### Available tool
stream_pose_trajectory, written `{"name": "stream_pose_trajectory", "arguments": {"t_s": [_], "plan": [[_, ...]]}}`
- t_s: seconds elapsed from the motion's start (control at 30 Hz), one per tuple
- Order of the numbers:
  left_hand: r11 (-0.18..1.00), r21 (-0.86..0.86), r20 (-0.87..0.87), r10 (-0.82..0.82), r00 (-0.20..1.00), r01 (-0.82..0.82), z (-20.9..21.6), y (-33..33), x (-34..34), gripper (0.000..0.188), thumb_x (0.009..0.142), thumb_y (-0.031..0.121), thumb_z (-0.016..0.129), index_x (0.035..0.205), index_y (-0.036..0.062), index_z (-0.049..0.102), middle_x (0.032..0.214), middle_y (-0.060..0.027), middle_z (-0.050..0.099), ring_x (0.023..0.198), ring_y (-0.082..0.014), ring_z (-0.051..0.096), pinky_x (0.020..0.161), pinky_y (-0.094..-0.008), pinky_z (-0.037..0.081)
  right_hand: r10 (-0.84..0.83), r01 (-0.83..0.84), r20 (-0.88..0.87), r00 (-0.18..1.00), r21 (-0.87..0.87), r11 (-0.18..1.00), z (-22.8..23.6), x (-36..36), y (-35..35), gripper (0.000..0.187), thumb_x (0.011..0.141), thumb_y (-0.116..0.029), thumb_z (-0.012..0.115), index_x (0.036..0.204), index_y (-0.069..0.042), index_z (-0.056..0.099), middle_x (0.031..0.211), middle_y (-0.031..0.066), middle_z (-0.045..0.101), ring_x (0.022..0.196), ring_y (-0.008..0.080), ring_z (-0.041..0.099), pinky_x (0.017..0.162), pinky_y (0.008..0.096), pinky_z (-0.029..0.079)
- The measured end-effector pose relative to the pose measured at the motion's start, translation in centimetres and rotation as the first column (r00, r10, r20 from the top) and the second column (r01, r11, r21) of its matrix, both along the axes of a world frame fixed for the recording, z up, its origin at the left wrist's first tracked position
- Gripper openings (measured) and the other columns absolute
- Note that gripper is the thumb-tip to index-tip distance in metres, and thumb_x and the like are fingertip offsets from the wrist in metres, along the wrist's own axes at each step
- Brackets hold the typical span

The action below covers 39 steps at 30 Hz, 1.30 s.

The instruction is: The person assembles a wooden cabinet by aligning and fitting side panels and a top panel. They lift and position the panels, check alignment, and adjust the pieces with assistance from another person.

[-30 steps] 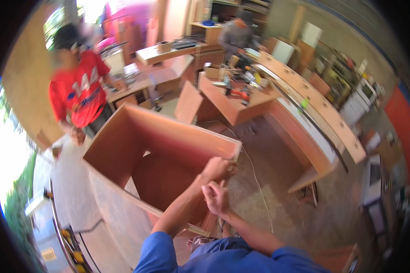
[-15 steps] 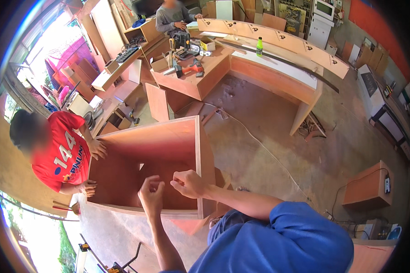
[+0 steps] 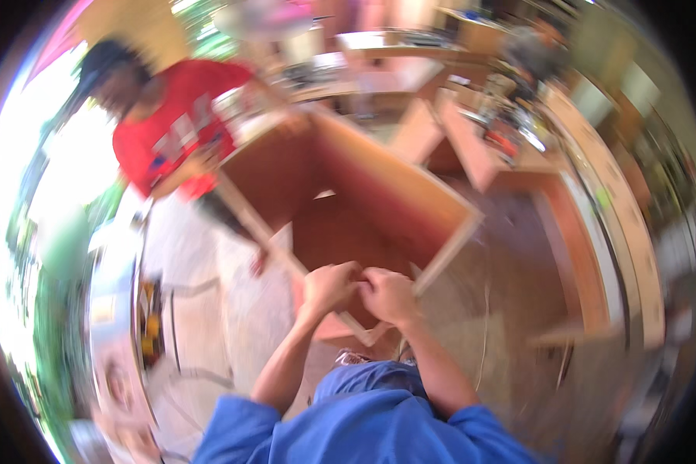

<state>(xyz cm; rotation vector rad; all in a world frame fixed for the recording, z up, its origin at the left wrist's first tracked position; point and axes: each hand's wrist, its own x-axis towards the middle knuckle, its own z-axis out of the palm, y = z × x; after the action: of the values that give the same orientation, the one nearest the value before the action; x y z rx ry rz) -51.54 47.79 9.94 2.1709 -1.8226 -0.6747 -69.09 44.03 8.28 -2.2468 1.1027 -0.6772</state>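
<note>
My left hand (image 3: 329,289) and my right hand (image 3: 390,295) meet in front of me, fingers curled in and almost touching. Whatever is pinched between them, if anything, is too small and blurred to make out. They hover over the near corner of a large open wooden box (image 3: 433,240) with reddish-brown inner walls and pale edges. A small light gap shows low in the box's far corner. Across the box stands a person in a red shirt (image 3: 170,131) and dark cap, one hand (image 3: 203,158) by the box's left rim.
At the right, a long wooden counter frame (image 3: 576,255) curves away, with a green bottle (image 3: 602,198) on it. Power tools (image 3: 506,135) lie on a bench at the back right, near another person (image 3: 533,54). Yellow-and-black equipment (image 3: 151,321) stands at the left.
My view has swung left, so the box and the person in red appear turned and shifted right. My hands, apart before, have come together. Motion blurs the picture.
</note>
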Motion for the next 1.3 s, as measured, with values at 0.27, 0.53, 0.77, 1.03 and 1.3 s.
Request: {"name": "stream_pose_trajectory", "arguments": {"t_s": [0.27,0.53,0.77,1.03,1.3], "plan": [[0.994,-0.105,0.098,0.008,0.995,0.002,-3.3,0.1,0.7,0.033,0.079,0.033,0.082,0.105,0.0136,0.079,0.088,-0.0132,0.08,0.089,-0.0356,0.078,0.079,-0.0494,0.06,0.207,-0.198,-0.187,0.96,0.068,0.978,1.4,0.6,0.8,0.017,0.097,-0.02,0.069,0.106,-0.007,0.072,0.1,0.0152,0.079,0.093,0.0391,0.077,0.082,0.0531,0.06],[0.979,-0.156,0.058,0.14,0.988,-0.129,-3.6,0.6,0.9,0.037,0.079,0.035,0.084,0.106,0.011,0.079,0.088,-0.0147,0.079,0.089,-0.0352,0.078,0.081,-0.0483,0.06,0.319,-0.294,-0.195,0.927,0.147,0.944,0.8,1.2,0.5,0.028,0.095,-0.02,0.071,0.118,-0.005,0.065,0.097,0.0176,0.079,0.091,0.0412,0.077,0.082,0.0545,0.06],[0.971,-0.106,0.123,0.226,0.966,-0.214,-2.7,0.3,0.1,0.043,0.083,0.036,0.079,0.119,0.0126,0.078,0.109,-0.0155,0.08,0.106,-0.0368,0.075,0.093,-0.0511,0.059,0.431,-0.405,-0.212,0.877,0.155,0.901,0.5,0.4,-0.7,0.042,0.098,-0.032,0.069,0.127,-0.002,0.06,0.101,0.0262,0.077,0.097,0.0486,0.074,0.086,0.061,0.057],[0.872,-0.44,0.162,0.315,0.935,-0.217,-3.6,0.1,-1.3,0.032,0.084,0.018,0.083,0.113,0.0072,0.077,0.124,-0.0119,0.067,0.125,-0.0322,0.062,0.11,-0.0474,0.049,0.508,-0.499,-0.02,0.861,0.16,0.852,-0.8,-1.0,-2.1,0.048,0.098,-0.035,0.068,0.125,0.004,0.061,0.094,0.0248,0.077,0.091,0.0461,0.075,0.081,0.058,0.059],[0.962,-0.13,0.247,0.266,0.932,-0.24,-2.5,-0.8,-1.7,0.03,0.089,0.027,0.079,0.116,0.0139,0.077,0.107,-0.0055,0.079,0.091,-0.0256,0.076,0.083,-0.0437,0.059,0.568,-0.56,-0.036,0.822,0.128,0.819,-1.6,-1.7,-2.5,0.047,0.098,-0.035,0.067,0.119,0.006,0.063,0.085,0.0239,0.075,0.08,0.0427,0.075,0.074,0.0558,0.06]]}}
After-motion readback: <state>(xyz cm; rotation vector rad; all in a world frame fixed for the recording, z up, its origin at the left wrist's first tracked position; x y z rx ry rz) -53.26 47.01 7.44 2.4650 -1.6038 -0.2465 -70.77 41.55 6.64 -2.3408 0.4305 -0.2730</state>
